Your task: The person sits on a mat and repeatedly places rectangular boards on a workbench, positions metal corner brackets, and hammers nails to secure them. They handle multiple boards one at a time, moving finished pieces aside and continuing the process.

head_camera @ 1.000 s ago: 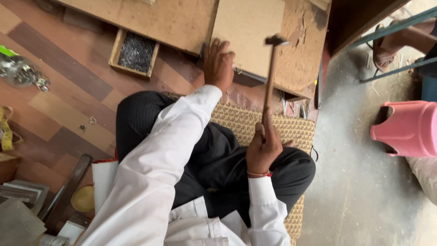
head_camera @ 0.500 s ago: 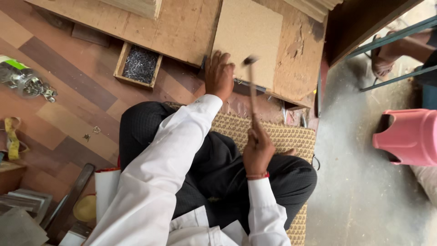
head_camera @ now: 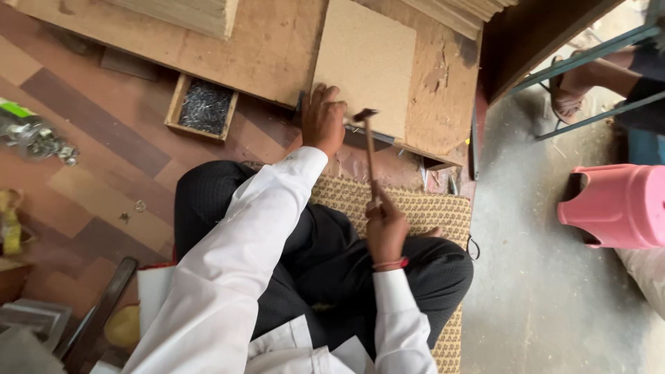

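Note:
My right hand [head_camera: 385, 228] grips the wooden handle of a hammer [head_camera: 368, 149]. Its metal head is down at the near edge of a pale square board [head_camera: 366, 59], just right of my left hand. My left hand [head_camera: 323, 119] lies on that near edge, fingers curled over it, holding the board down. The pale board rests on a larger brown wooden panel [head_camera: 263, 48]. I sit cross-legged in dark trousers on a woven mat [head_camera: 433, 208].
A small wooden box of dark nails [head_camera: 204, 107] sits on the floor left of my left hand. A pink plastic stool [head_camera: 616, 204] stands at the right. Another person's foot in a sandal [head_camera: 571, 93] shows at the upper right. A crumpled bag [head_camera: 34, 135] lies far left.
The hammer has swung down from a raised position to the board's near edge beside my left hand. My left hand stayed on the board.

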Motion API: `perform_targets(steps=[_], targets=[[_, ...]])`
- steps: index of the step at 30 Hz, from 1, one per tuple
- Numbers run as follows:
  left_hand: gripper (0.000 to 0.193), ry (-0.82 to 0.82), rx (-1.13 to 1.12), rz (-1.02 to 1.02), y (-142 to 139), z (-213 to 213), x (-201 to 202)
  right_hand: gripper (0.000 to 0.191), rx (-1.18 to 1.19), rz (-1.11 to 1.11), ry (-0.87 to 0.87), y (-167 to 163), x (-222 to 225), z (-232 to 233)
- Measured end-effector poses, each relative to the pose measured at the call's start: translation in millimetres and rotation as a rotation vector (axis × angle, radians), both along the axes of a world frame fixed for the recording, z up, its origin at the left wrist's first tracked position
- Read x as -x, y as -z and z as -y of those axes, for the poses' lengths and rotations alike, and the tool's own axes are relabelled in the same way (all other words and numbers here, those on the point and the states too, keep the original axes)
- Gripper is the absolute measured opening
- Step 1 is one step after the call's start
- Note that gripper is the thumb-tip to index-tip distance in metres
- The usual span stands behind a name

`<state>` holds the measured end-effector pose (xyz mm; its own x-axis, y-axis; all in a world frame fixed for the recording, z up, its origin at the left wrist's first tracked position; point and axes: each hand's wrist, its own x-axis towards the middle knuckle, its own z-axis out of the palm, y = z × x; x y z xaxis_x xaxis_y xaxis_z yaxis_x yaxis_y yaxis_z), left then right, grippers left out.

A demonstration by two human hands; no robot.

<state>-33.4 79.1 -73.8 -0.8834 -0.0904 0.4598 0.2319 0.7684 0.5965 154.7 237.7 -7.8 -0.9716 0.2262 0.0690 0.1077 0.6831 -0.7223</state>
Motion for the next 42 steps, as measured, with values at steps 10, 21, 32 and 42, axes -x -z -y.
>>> perform_targets(steps=[10,21,32,42], targets=[[0.024,-0.33,-0.194,0.428,-43,24,-7,0.055,0.968,0.164,0.214,-2,25,-33],[0.044,-0.335,-0.646,0.36,-9,5,-13,0.05,1.022,0.13,0.274,5,25,-20],[0.024,-0.204,-1.503,0.37,-7,1,-13,0.052,1.108,0.115,0.414,36,37,-42],[0.017,0.198,-1.694,0.431,-46,25,-9,0.045,0.935,-0.12,0.512,95,50,-61]])
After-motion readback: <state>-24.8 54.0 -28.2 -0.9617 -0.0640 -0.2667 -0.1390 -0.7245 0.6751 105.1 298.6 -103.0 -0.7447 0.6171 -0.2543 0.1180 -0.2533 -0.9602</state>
